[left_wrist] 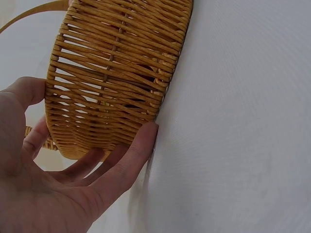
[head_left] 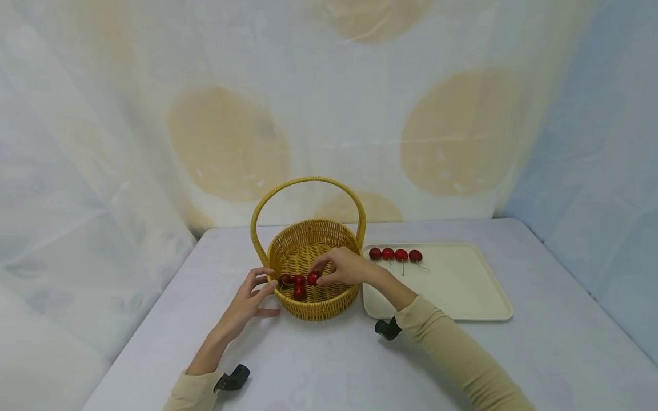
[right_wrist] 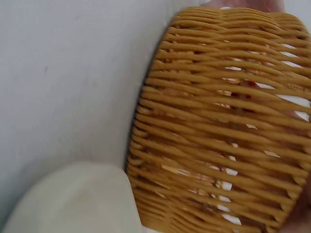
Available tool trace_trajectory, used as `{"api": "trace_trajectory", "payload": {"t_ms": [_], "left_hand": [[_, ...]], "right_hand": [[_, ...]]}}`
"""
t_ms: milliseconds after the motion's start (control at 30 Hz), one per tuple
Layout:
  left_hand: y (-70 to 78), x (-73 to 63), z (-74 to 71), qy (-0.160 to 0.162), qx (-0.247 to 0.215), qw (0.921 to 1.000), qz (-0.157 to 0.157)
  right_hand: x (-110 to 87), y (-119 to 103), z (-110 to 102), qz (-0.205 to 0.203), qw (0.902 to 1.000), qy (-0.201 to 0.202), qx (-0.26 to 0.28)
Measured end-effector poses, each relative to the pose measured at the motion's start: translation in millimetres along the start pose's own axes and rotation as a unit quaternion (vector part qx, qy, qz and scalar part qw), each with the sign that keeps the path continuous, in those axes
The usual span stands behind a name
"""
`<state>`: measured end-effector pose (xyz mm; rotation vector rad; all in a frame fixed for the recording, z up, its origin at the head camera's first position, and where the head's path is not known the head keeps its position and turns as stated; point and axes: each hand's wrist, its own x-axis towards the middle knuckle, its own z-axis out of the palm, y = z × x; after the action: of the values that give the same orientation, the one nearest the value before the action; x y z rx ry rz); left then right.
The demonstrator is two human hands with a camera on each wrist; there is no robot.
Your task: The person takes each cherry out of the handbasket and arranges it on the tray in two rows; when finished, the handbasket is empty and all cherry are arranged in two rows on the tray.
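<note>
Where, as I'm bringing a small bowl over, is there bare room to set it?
On the tray, below and right of the row of cherries; on the table, right of the tray and in front of the basket. Crowded: the basket's near left, where the left hand touches it and more cherries cluster inside, beside the right hand.

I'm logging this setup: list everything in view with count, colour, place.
Table: 1, whitish, across lower view.
Basket: 1, yellow-brown, on table.
Tray: 1, cream, right of basket.
Tray cherries: 4, red, row along tray's far edge.
Basket cherries: 3 visible, red, inside basket.
Held cherry: 1, red, in right hand.
Cloth: count unclear, pale, tan circles, around table.
Wrist cameras: 2, black, at wrists.
Sleeves: 2, beige, on forearms.
Left hand: 1, bare, on basket's left side.
Right hand: 1, bare, pinching held cherry.
</note>
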<state>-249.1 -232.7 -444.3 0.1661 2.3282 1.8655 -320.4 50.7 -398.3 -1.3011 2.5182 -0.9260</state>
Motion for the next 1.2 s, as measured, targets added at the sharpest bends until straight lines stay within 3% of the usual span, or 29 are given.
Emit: {"api": "trace_trajectory", "payload": {"t_ms": [267, 633, 967, 1200], "left_hand": [[-1.4, -1.9, -1.3, 0.0, -0.002, 1.0, -0.001], [-0.6, -1.3, -0.2, -0.007, -0.004, 0.9999, 0.008], [1.5, 0.6, 2.1, -0.012, -0.001, 0.9999, 0.011], [-0.5, 1.6, 1.4, -0.015, -0.004, 0.9998, 0.012]], "right_hand": [[-17.2, -6, -27, 0.028, 0.9991, 0.019, 0.026], [-56.6, 0, -58, 0.05, 0.9967, 0.053, 0.035], [-89.0, 17, -78, 0.072, 0.9932, 0.072, 0.058], [-101.4, 33, -80, 0.09, 0.9917, 0.074, 0.054]]}}
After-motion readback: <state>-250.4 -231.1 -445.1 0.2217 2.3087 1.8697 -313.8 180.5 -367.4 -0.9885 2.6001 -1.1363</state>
